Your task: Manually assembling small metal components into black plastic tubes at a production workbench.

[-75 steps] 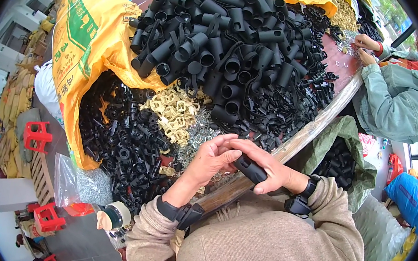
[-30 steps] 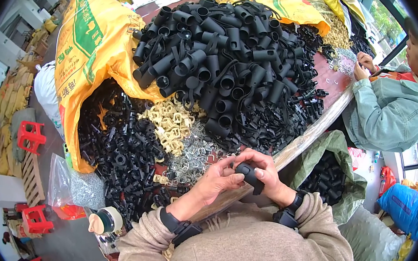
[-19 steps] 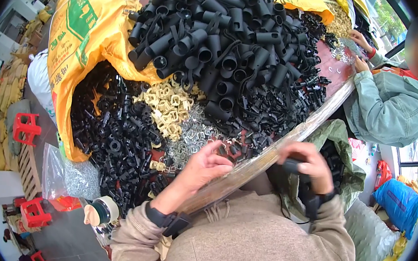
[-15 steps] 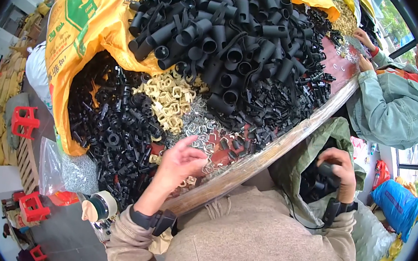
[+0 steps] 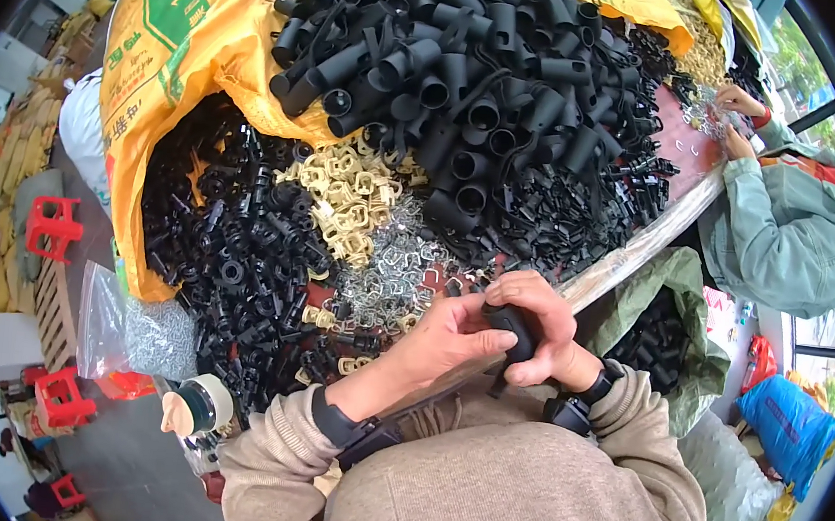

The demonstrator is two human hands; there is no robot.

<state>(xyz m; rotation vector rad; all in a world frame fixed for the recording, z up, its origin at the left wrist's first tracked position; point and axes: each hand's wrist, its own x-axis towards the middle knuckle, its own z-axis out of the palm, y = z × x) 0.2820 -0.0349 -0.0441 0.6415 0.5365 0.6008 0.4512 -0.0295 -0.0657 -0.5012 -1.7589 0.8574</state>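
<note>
Black tube [image 5: 513,328] is partly hidden by both hands [image 5: 448,342] [image 5: 549,323]

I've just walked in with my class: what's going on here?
A person in a beige sweater grips a black tubular part between left hand and right hand, by the wooden table edge. Beyond lie heaped black tubes, beige clips and silvery metal pieces. An open green sack holding black parts sits to the right. At upper right, another person in a green jacket has hands near metal bits.
</note>
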